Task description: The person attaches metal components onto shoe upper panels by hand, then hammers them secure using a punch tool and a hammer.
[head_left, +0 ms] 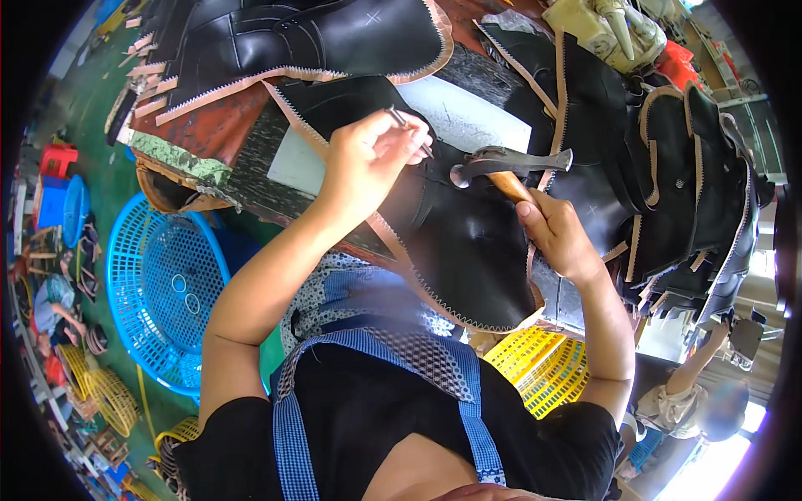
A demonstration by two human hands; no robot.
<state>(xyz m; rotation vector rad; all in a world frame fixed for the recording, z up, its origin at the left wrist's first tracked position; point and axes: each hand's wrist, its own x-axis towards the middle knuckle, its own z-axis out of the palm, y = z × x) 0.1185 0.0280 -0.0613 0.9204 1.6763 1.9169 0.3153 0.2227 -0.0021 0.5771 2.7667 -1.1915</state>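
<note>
A black leather shoe-upper piece point(472, 250) with a zigzag-stitched tan edge lies across the bench before me, its near end hanging toward my apron. Pinched in the fingers of my left hand point(368, 154) is a thin metal punch point(397, 115), tilted, with its lower tip at the leather. My right hand point(555, 232) grips a hammer point(511, 160) by its wooden handle. The metal head is over the leather, just right of the punch and apart from it. Under the leather, a white board point(468, 113) shows at the far side and on the left.
Black leather pieces are stacked at the far left point(276, 42) and along the right point(685, 159). A pale plastic container point(597, 29) stands at the far right. A blue basket point(121, 292) is left of the bench, a yellow crate point(539, 367) below it. Other people are at both sides.
</note>
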